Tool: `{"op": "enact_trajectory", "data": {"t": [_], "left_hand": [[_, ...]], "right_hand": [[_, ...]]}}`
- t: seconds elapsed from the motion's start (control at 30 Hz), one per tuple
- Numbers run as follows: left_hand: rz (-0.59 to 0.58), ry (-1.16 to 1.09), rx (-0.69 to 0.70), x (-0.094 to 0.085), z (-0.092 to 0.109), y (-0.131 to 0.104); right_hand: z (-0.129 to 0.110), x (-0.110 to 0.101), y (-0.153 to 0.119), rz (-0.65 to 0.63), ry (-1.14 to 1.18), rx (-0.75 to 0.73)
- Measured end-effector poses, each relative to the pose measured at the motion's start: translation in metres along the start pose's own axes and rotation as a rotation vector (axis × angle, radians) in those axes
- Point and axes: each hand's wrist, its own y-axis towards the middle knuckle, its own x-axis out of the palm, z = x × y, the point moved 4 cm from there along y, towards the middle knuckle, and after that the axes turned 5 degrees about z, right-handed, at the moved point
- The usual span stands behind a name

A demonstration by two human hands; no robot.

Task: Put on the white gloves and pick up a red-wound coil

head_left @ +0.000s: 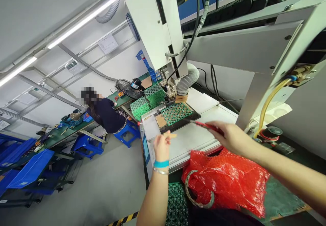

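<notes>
The green circuit-board panel (177,112) lies flat in a dark fixture on the white machine bed (193,136), right under the machine head (175,95) with its ribbed hose. Every cell of the panel seems filled; whether its joints are worked cannot be told from here. The right hand (230,136) reaches toward it, fingers closed around a slim red-handled tool (207,126) whose dark tip points at the panel's near edge, not yet touching it. The left hand (161,146) hovers over the bed's front, fingers pinched on a small pale stick-like piece (171,135); what it is stays unclear. Judging by this, the work on this panel looks mid-course: board loaded, hand tools only approaching.

Behind the machine, more green panels (149,100) stand stacked, seemingly waiting or finished; which is not evident. A red plastic bag (229,182) sits on the bench by the right forearm. Farther left, another person (105,112) sits at a long bench with blue bins (30,170) below.
</notes>
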Motion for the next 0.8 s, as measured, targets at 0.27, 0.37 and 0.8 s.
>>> {"op": "enact_trajectory", "data": {"t": [0.27, 0.37, 0.8], "left_hand": [[0.198, -0.047, -0.235, -0.113, -0.073, -0.103], [0.346, -0.094, -0.262, -0.145, -0.086, -0.126], [0.367, -0.144, -0.162, -0.299, -0.056, -0.13]], "right_hand": [[0.055, 0.072, -0.104, -0.158, 0.957, 0.476], [0.049, 0.084, -0.105, -0.223, 1.036, 0.53], [-0.081, 0.187, -0.134, -0.392, 1.233, 0.484]]}}
